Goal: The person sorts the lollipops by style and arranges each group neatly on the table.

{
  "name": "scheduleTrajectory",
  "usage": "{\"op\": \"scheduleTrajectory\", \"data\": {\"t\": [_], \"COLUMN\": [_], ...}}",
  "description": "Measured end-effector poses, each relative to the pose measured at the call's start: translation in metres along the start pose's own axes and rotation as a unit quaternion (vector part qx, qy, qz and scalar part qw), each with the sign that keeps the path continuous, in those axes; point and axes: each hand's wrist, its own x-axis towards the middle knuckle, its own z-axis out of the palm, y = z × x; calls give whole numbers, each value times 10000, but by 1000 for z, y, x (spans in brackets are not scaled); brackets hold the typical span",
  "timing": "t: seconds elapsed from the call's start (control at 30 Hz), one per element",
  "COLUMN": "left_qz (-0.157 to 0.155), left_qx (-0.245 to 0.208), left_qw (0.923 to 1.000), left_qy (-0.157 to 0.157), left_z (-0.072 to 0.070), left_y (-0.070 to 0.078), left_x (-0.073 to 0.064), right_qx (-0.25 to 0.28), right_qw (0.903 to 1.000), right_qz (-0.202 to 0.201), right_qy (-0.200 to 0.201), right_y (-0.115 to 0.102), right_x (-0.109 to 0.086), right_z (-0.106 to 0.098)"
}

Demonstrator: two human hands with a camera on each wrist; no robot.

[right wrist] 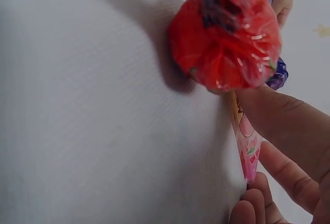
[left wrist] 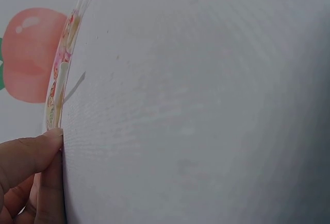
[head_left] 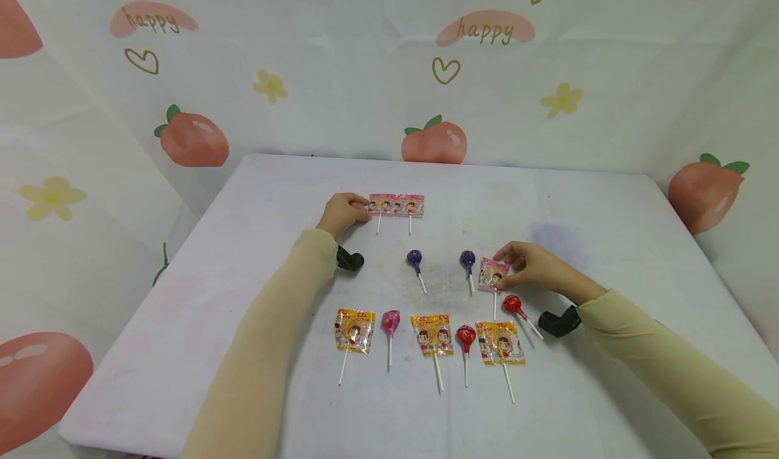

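My left hand [head_left: 342, 213] pinches the left edge of a pink-wrapped flat lollipop [head_left: 381, 205] at the back of the table. A second pink-wrapped lollipop [head_left: 410, 205] lies right beside it, the wrappers touching or overlapping. In the left wrist view the thumb [left wrist: 38, 154] presses on the wrapper edge. My right hand [head_left: 538, 268] holds another pink-wrapped lollipop [head_left: 491, 274] by its right side, thumb and fingers about the wrapper [right wrist: 250, 154]. Just below that hand lies a red round lollipop [head_left: 513, 304], large in the right wrist view.
Two purple lollipops [head_left: 414, 257] [head_left: 467, 259] lie mid-table. Along the front is a row: orange-wrapped lollipops [head_left: 355, 330] [head_left: 432, 334] [head_left: 501, 342] alternating with a pink round one [head_left: 391, 322] and a red one [head_left: 466, 337]. A white cloth covers the table [head_left: 213, 297].
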Motion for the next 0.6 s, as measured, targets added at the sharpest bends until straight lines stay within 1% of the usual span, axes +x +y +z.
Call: {"op": "scheduleTrajectory", "data": {"t": [0.43,0.6], "left_qz": [-40,-56], "left_qx": [1,-25], "left_qw": [10000,10000], "left_qy": [-52,-48], "left_z": [-2,-1], "left_y": [0,0], "left_x": [1,0], "right_qx": [-7,7], "right_qw": [10000,10000], "right_qz": [-74,35], "right_qy": [-60,-30], "right_y": [1,1], "right_x": [3,3], "right_z": [-1,-2]}}
